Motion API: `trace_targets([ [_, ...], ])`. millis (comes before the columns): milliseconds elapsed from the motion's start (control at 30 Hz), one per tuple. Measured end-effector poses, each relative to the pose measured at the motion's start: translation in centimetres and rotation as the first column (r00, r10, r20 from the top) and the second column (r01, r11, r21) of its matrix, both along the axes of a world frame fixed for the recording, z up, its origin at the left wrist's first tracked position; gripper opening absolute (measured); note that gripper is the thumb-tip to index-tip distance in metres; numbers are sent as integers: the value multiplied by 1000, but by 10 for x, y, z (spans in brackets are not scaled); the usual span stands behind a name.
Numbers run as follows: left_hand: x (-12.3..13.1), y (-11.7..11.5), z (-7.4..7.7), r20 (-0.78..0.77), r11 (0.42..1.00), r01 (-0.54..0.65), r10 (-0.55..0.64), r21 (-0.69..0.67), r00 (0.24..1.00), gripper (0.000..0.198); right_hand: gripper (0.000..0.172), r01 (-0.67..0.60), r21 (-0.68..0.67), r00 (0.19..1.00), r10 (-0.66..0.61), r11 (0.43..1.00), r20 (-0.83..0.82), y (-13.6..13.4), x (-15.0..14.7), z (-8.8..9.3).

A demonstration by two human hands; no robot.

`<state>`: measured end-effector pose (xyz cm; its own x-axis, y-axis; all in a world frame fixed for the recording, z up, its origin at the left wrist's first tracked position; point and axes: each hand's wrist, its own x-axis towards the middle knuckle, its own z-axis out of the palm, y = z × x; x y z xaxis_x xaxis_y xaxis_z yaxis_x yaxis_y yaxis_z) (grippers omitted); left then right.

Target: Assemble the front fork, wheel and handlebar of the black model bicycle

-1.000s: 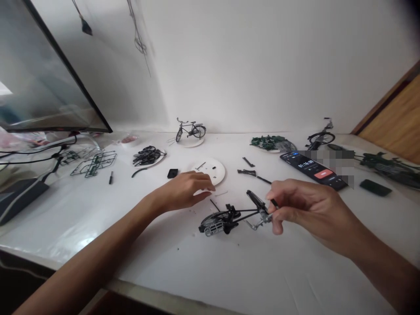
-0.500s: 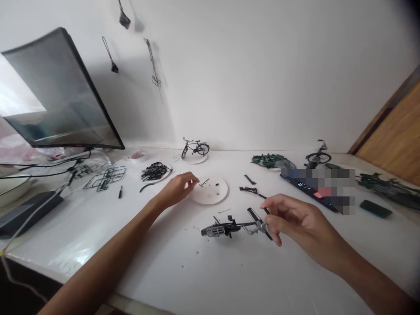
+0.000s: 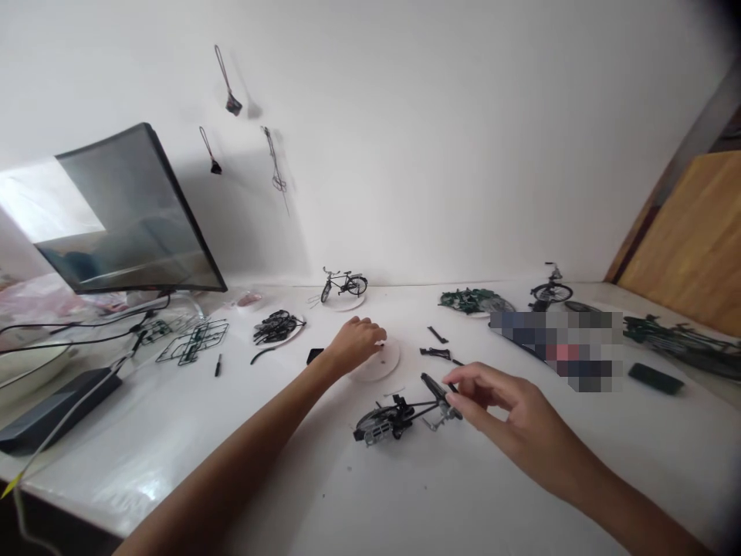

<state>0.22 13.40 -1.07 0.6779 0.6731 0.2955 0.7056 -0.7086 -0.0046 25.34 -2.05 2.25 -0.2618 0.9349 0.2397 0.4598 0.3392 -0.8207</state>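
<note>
A partly built black model bicycle (image 3: 399,415) lies on the white table just ahead of me. My right hand (image 3: 506,413) pinches its front end between thumb and fingertips. My left hand (image 3: 356,345) reaches over the near edge of a small white plate (image 3: 385,364) that carries tiny parts, fingers curled down. What its fingertips hold, if anything, is hidden.
A monitor (image 3: 136,220) with cables stands at the left, green part frames (image 3: 194,344) beside it. A plate of black parts (image 3: 276,327), a finished model bike (image 3: 343,284), green parts (image 3: 472,301), another bike (image 3: 551,291), a phone (image 3: 556,340) and a dark case (image 3: 651,378) lie around.
My view has tilted up. My left hand moved forward onto the white plate. My right hand kept hold of the model bicycle's front end and raised it slightly.
</note>
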Motion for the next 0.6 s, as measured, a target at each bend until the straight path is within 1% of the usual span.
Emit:
trace_targets([
  [33, 5, 4, -1, -11, 1000, 10, -10, 6, 1000, 8, 21, 12, 17, 1000, -12, 1000, 13, 1, 1, 0],
  [100, 12, 6, -3, -16, 999, 33, -33, 16, 999, 10, 21, 38, 45, 999, -39, 998, 32, 3, 3, 0],
  [167, 15, 0, -1, -3, 998, 66, -66, 22, 998, 16, 21, 64, 66, 997, -66, 996, 42, 5, 5, 0],
  [233, 13, -16, 6, 26, 993, 116, -116, 21, 993, 20, 21, 87, 83, 995, -91, 993, 45, 8, 7, -1],
  [300, 10, -38, 16, 70, 983, 181, -181, 11, 981, 21, 21, 110, 103, 992, -115, 989, 50, 11, 8, -3],
  [367, 9, -63, 27, 160, 972, 236, -234, 7, 959, 21, 21, 131, 117, 989, -139, 984, 58, 14, 8, -5],
  [400, 10, -75, 32, 333, 958, 287, -264, -21, 905, 20, 21, 137, 121, 987, -145, 983, 61, 15, 8, -6],
  [433, 12, -85, 35, 485, 944, 326, -264, -47, 834, 18, 21, 135, 119, 987, -144, 984, 66, 16, 8, -7],
  [467, 15, -94, 37, 580, 928, 364, -253, -81, 774, 16, 21, 128, 108, 988, -136, 986, 76, 16, 7, -8],
  [500, 18, -101, 38, 640, 909, 397, -229, -130, 734, 13, 21, 121, 88, 987, -129, 989, 92, 16, 6, -8],
  [533, 21, -107, 38, 677, 890, 419, -198, -179, 709, 11, 21, 117, 64, 986, -124, 991, 115, 16, 5, -9],
  [600, 27, -112, 34, 711, 859, 434, -125, -271, 692, 9, 22, 133, 8, 975, -132, 991, 177, 16, 3, -10],
])
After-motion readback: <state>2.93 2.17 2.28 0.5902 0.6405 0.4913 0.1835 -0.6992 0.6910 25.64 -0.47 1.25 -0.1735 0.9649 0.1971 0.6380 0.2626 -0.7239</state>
